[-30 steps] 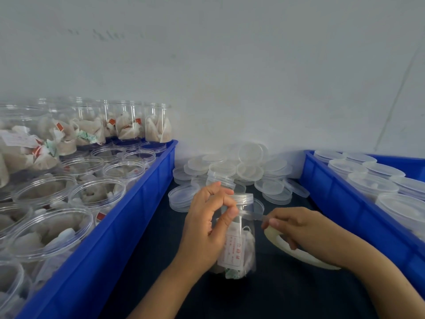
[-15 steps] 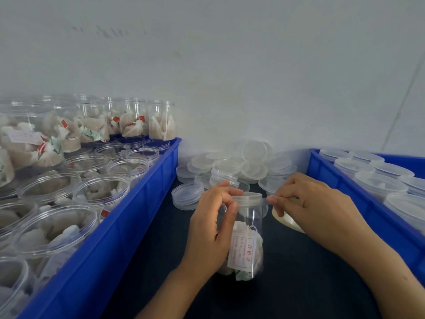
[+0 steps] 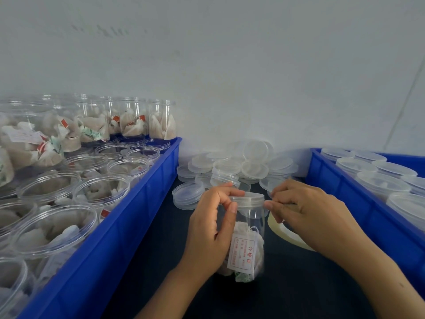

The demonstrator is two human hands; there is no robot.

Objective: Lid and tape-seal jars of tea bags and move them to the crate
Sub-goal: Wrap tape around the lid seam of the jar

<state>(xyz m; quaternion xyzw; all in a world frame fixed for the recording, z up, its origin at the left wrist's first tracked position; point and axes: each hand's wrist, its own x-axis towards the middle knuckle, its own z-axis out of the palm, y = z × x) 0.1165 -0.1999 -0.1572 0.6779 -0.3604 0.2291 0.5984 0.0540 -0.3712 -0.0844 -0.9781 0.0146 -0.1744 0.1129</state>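
Observation:
A clear lidded jar [image 3: 247,238] of tea bags with a white red-printed label stands on the dark table between two crates. My left hand [image 3: 212,229] grips its upper part, thumb and fingers curled at the lid's rim. My right hand [image 3: 308,215] pinches clear tape right beside the lid's right edge and holds a pale tape roll [image 3: 284,233], which shows below the hand. The blue crate on the right [image 3: 340,203] holds several lidded jars [image 3: 379,183].
The blue crate on the left [image 3: 128,217] is full of open jars of tea bags [image 3: 101,189], some stacked at the back. A pile of loose clear lids [image 3: 232,166] lies against the white wall behind the jar.
My right hand rose from the table and came up to the lid's right edge with the tape. My left hand kept its grip on the jar.

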